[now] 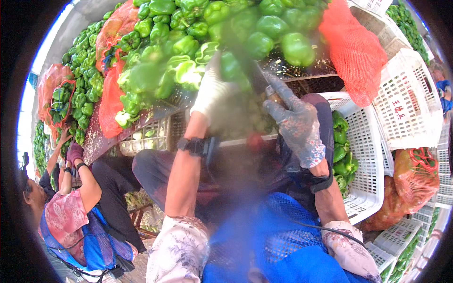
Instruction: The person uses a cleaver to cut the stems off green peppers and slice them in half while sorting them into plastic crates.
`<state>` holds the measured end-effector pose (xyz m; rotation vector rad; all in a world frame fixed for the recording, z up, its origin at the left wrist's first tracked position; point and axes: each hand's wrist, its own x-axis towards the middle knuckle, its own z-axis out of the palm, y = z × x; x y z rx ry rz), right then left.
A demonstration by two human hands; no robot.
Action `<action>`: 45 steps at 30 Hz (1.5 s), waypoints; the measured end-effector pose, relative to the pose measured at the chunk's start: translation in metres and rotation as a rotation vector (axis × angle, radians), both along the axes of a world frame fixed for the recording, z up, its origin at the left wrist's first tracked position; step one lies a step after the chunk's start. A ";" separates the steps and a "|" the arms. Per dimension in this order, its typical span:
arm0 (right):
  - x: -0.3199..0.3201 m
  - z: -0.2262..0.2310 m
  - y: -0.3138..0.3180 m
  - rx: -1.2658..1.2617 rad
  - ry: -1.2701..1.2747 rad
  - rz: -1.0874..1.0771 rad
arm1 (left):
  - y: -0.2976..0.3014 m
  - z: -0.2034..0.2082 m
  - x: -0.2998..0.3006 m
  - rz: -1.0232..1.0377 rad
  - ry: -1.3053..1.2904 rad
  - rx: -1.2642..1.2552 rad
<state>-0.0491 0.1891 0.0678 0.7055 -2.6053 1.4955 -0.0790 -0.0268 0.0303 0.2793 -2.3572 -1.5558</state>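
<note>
My left hand (211, 94), in a white glove, is raised at the edge of a heap of green bell peppers. A green bell pepper (231, 69) sits against its fingers, though a blurred smear down the middle of the view veils part of the grip. My right hand (297, 123), in a grey floral glove, is closed around the wooden handle of a knife (257, 81). The blade points up and left, beside that pepper. Cut-open pepper pieces (187, 73) with pale insides lie just left of my left hand.
Orange-red mesh sacks (354, 52) stand among the peppers. At my right are a white crate (365, 165) holding peppers and another tilted white crate (408, 99). A pale crate (148, 137) sits under the table edge. A co-worker (71, 212) reaches into peppers at the left.
</note>
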 end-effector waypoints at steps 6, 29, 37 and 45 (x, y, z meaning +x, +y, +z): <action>0.000 0.017 -0.016 -0.229 0.275 0.049 | -0.004 0.006 0.011 0.042 -0.030 0.013; 0.005 -0.021 -0.001 0.139 -0.165 -0.064 | 0.015 -0.029 0.001 0.227 0.287 0.456; 0.000 0.014 -0.037 0.151 0.046 0.009 | -0.016 -0.023 -0.015 0.394 0.410 0.281; -0.044 0.001 -0.141 -0.193 0.030 0.323 | -0.126 0.035 0.004 0.625 0.443 -0.653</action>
